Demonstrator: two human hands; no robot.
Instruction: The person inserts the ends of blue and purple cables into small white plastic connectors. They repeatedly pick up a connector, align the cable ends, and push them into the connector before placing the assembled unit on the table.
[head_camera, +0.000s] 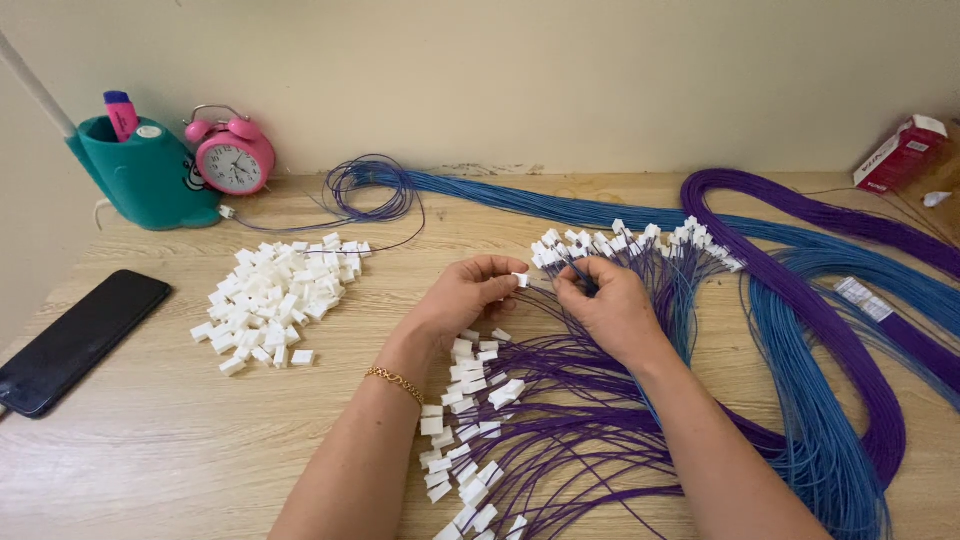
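While our left hand (462, 296) pinches a white connector (521, 280) | our right hand (608, 305) pinches purple wires (560, 400) | connector pile (275, 293) lies left.

I see the connector pile (277, 292) left of my hands, phone (78, 340) at the table's (160, 450) left edge, wire bundles (820, 330) right.

Two bare forearms, no sleeves, thin gold chain bracelet (395, 381) on the left wrist, short nails
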